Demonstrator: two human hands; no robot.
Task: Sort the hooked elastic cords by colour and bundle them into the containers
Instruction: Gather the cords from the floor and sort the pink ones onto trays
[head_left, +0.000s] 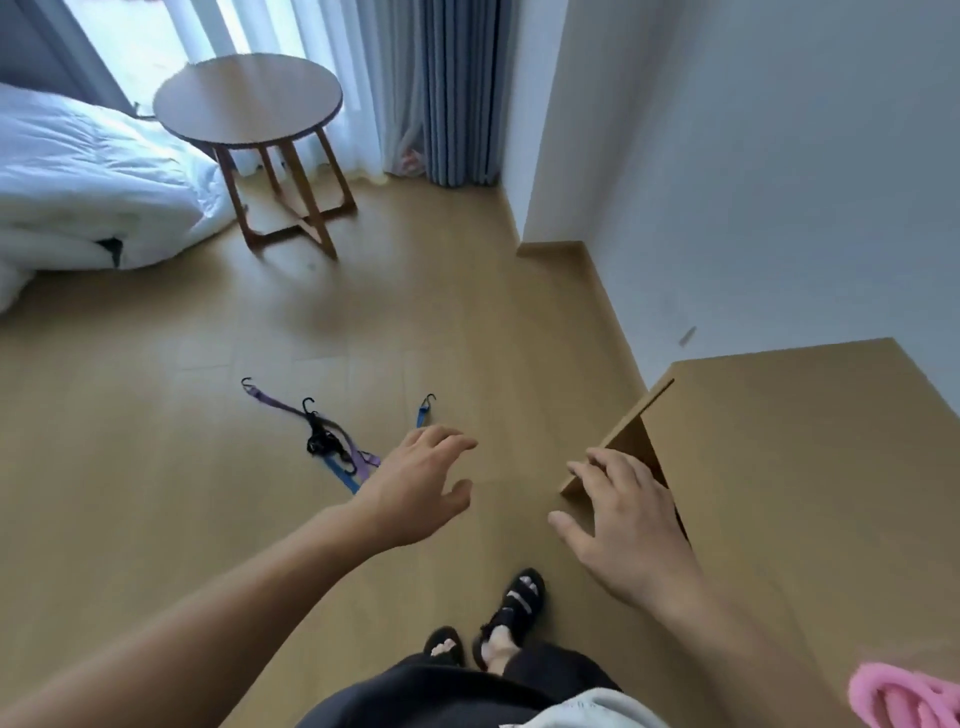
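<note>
Pale wood flooring (156, 519) fills the middle of the frame, and over it two bare arms reach forward from the lower edge. The left hand (415, 486) is at centre, fingers spread and loosely bent, holding nothing. The right hand (626, 525) is just to its right, also spread and empty, over the near corner of a wooden cabinet (779, 467); whether it touches that corner I cannot tell. The hooked elastic cords (332, 452) lie on the floor in a small tangle immediately left of the left hand, whose wrist overlaps their near end in the picture. A purple cord (275, 402) runs diagonally from beside that wrist up towards the left, ending in a black hook. A blue cord (344, 479) shows below the tangle and again as a hooked end just above the left knuckles, and a black cord (318, 441) is bunched between. The left hand looks much the nearer, so a reach up-left along the purple line seems the natural one. No containers are in sight. Further off, a round table (249, 98) and white bedding (78, 182) occupy the upper left
</note>
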